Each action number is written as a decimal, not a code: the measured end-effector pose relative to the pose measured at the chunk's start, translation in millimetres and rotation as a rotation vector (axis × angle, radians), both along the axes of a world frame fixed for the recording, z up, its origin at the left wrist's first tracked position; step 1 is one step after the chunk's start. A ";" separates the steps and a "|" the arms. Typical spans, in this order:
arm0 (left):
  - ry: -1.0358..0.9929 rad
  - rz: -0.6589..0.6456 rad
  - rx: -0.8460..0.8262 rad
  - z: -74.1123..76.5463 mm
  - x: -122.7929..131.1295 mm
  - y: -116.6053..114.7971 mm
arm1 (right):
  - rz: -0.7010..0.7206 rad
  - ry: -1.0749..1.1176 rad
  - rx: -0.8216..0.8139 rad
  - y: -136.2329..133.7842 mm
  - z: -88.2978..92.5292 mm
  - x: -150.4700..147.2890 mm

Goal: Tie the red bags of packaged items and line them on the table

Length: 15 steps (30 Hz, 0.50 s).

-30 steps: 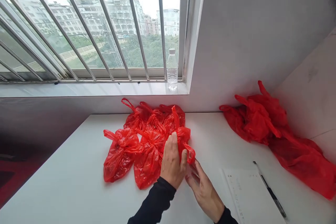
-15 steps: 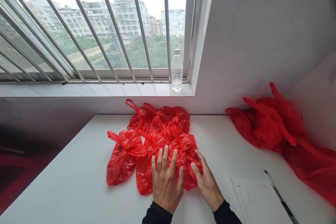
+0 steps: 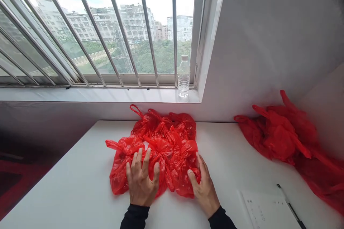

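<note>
From the head camera, both hands are pressing flat on the cluster of knotted red bags lying mid-table below the window. The left hand is now resting palm-down with fingers spread wide on the front bags — a second ago it was standing edge-on, further right. The right hand is cupping the rightmost bag's edge, fingers loosely open, gripping nothing. The group is looking gathered and flattened — a loose red pile is waiting at the right wall, beside paper and pen.
</note>
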<state>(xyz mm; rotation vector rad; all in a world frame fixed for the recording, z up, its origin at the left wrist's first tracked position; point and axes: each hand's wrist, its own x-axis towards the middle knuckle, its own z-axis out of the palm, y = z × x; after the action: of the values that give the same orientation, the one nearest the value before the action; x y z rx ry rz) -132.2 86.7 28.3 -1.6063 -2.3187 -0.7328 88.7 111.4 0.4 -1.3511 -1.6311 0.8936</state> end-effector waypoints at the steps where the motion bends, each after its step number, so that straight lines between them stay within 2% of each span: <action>1: -0.018 0.064 0.011 4.4 -13.1 0.5 | -0.003 -0.007 0.001 -1.8 2.2 1.9; 4: -0.081 0.227 -0.011 9.1 -48.2 4.5 | 0.042 -0.062 0.012 -5.1 3.0 -0.4; 6: -0.106 0.231 -0.064 5.1 -60.2 8.6 | 0.069 -0.101 0.024 -3.9 -1.5 -8.9; 11: -0.075 0.137 -0.105 -7.3 -58.1 19.8 | 0.077 -0.174 0.078 8.0 -13.3 -33.7; 15: -0.053 0.095 -0.060 -4.1 -45.7 15.4 | 0.091 -0.163 0.041 10.3 -5.4 -32.8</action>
<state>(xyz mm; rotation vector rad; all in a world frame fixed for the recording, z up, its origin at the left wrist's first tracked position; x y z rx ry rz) -177.9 102.1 24.2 -1.5060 -2.4582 -0.6988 55.9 121.7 -5.1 -1.3606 -1.8384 0.8157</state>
